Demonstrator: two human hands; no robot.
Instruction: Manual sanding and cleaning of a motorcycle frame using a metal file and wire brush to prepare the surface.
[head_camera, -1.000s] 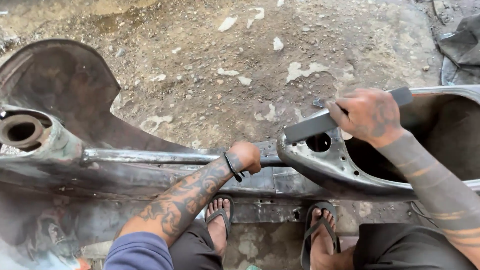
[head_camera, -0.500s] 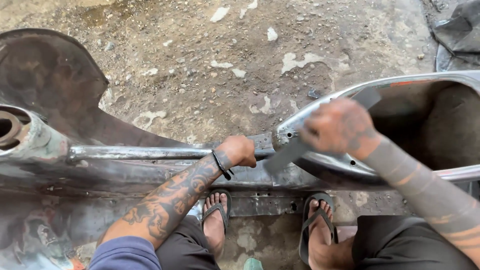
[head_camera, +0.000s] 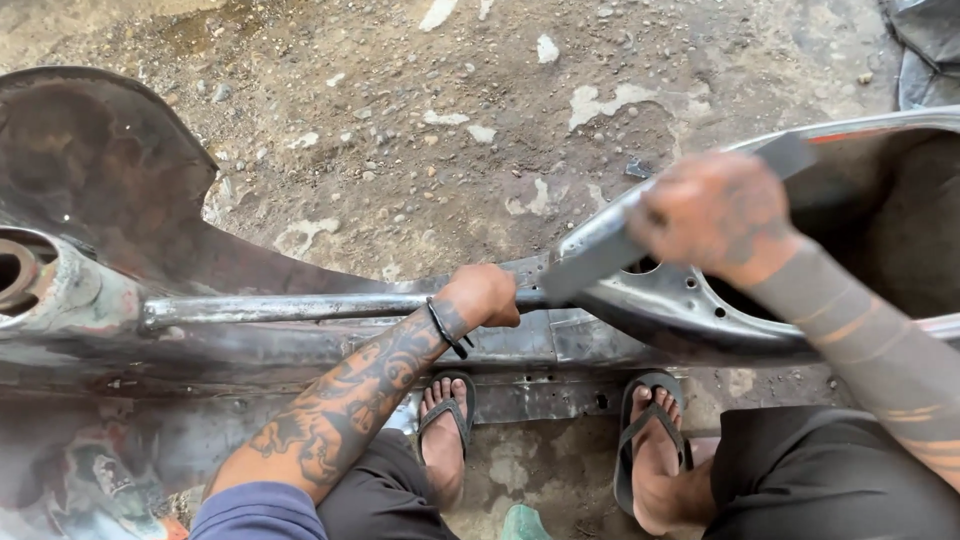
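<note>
A bare, rusty metal scooter frame (head_camera: 250, 345) lies across the ground in front of me. My left hand (head_camera: 482, 296) is closed around its long steel tube (head_camera: 290, 307) near the middle. My right hand (head_camera: 712, 215), blurred by motion, grips a flat grey metal bar (head_camera: 592, 262) held slanted, its lower end by the rim of the frame's open rear shell (head_camera: 680, 300). Both tattooed forearms reach in from below.
My feet in black flip-flops (head_camera: 650, 450) rest on the frame's low floor panel. The front shield (head_camera: 90, 170) and steering tube hole (head_camera: 15, 270) stand at left. Gravelly dirt with pale chips lies beyond. Dark sheeting (head_camera: 925, 50) sits at the top right.
My right hand swung the flat bar down onto the shell's rim, then lifted it again. My left hand stayed on the tube. The view shifted slightly.
</note>
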